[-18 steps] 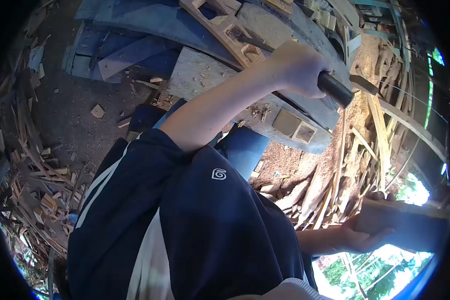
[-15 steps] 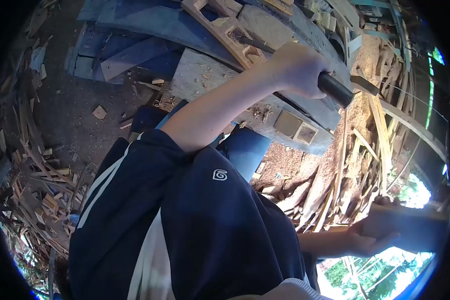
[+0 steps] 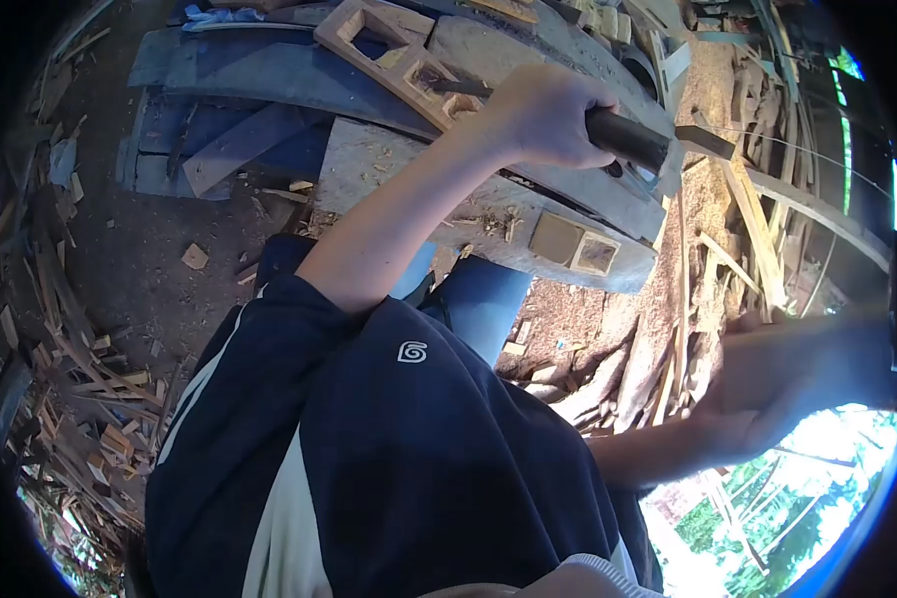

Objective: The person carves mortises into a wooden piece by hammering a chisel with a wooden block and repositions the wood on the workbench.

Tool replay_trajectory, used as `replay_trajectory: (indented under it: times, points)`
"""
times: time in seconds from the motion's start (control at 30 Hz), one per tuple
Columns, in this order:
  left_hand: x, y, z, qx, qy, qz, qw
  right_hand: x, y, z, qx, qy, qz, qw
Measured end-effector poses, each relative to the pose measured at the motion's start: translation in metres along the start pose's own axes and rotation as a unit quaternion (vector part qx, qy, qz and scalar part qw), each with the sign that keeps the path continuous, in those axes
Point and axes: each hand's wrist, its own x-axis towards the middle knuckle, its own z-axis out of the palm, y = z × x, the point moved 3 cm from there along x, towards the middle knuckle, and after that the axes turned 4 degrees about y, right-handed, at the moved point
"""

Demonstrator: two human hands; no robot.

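Observation:
My left hand [image 3: 548, 115] is closed around a dark cylindrical handle [image 3: 626, 139], whose end sticks out beyond my fist. On the other side of the fist a thin dark rod [image 3: 463, 88] lies over a wooden piece with square openings [image 3: 374, 62]. At the right edge my right hand [image 3: 752, 424] grips a large blurred block [image 3: 817, 364], raised off to the side. A small wooden piece with a square hollow [image 3: 558, 239] rests on the grey board [image 3: 419, 164] below my left forearm.
Wood strips [image 3: 752, 234] and sawdust [image 3: 703, 90] lie beyond the boards at right. Scraps of wood [image 3: 120, 439] are heaped on the left side of the dark floor [image 3: 149, 259]. Blue-grey boards [image 3: 259, 75] stretch across the upper left.
My right hand and the block have risen in the view and are more blurred. The view has shifted slightly, while my left hand keeps its hold on the handle.

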Motion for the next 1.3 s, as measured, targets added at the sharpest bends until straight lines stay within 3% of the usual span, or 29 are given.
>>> replay_trajectory:
  times: [0.1,0.13,0.2,0.23,0.27,0.3,0.37,0.4,0.47,0.57,0.6,0.67,0.73,0.77,0.8,0.83,0.9,1.0,1.07,1.13,1.17,1.23,1.3]
  points:
    - [0.002,0.001,-0.005,-0.017,0.016,0.013,1.000,-0.024,-0.016,0.061,-0.063,0.013,-0.183,0.981]
    - [0.004,0.001,-0.005,-0.025,-0.007,-0.001,1.000,-0.021,-0.016,0.056,-0.060,0.018,-0.172,0.983]
    - [0.002,-0.001,-0.008,-0.030,-0.037,-0.022,0.999,-0.011,-0.032,0.039,0.094,-0.080,-0.159,0.979]
    - [0.002,-0.002,-0.010,-0.050,-0.026,-0.031,0.998,-0.014,-0.049,0.029,0.161,-0.040,-0.227,0.960]
    - [0.006,-0.006,-0.012,-0.069,-0.011,-0.033,0.997,0.004,-0.048,-0.004,-0.011,0.043,-0.193,0.980]
    - [0.011,-0.013,-0.011,-0.072,-0.013,-0.030,0.997,0.037,-0.046,-0.035,0.204,-0.122,-0.161,0.958]
    - [0.015,-0.017,-0.009,-0.080,-0.014,0.153,0.985,0.017,-0.049,0.000,0.159,-0.097,-0.177,0.966]
    - [0.013,-0.013,-0.007,-0.081,-0.013,0.155,0.985,-0.001,-0.051,0.030,0.117,-0.075,-0.190,0.972]
    - [0.009,-0.010,-0.003,-0.079,-0.029,-0.033,0.996,-0.020,-0.050,0.070,0.037,-0.031,-0.221,0.974]
    - [0.007,-0.005,-0.004,0.001,-0.035,0.006,0.999,-0.009,-0.032,0.030,0.150,-0.109,-0.094,0.978]
    - [0.005,-0.008,-0.002,-0.018,-0.013,0.005,1.000,-0.010,-0.033,0.021,0.148,-0.116,-0.098,0.977]
    - [0.003,-0.012,0.003,-0.005,0.001,0.025,1.000,-0.011,-0.038,-0.002,0.244,0.027,-0.209,0.946]
    - [0.001,-0.009,0.003,0.004,0.012,0.047,0.999,-0.015,-0.042,-0.018,0.332,0.173,-0.308,0.875]
    - [0.000,-0.007,0.004,0.013,-0.010,0.037,0.999,-0.015,-0.035,-0.001,0.332,0.170,-0.311,0.874]
    - [-0.001,-0.006,0.005,0.022,-0.031,0.026,0.999,-0.014,-0.023,0.043,0.187,0.068,-0.240,0.950]
    - [-0.002,-0.005,0.006,0.023,-0.032,0.027,0.999,-0.013,-0.011,0.070,0.035,-0.032,-0.157,0.987]
    - [-0.002,-0.007,0.006,0.035,-0.045,0.034,0.998,-0.001,-0.013,0.045,0.166,-0.150,-0.088,0.971]
    - [-0.004,-0.005,0.002,0.025,0.003,0.050,0.998,0.022,0.002,-0.002,0.176,-0.116,-0.067,0.975]
    - [-0.003,-0.008,0.005,0.033,0.001,0.050,0.998,0.054,0.046,-0.008,0.140,-0.017,-0.234,0.962]
    - [-0.005,-0.009,0.010,0.037,-0.002,0.048,0.998,0.066,0.068,-0.010,0.095,0.082,-0.390,0.912]
    - [-0.004,-0.011,0.009,0.044,-0.009,0.050,0.998,0.003,0.027,0.060,-0.018,0.007,-0.136,0.991]
    - [-0.002,-0.009,0.008,0.051,-0.019,0.056,0.997,0.008,0.025,0.057,0.047,-0.020,-0.144,0.988]
    - [-0.002,-0.008,0.004,0.049,-0.012,0.055,0.997,0.001,-0.001,0.025,0.175,-0.019,-0.082,0.981]
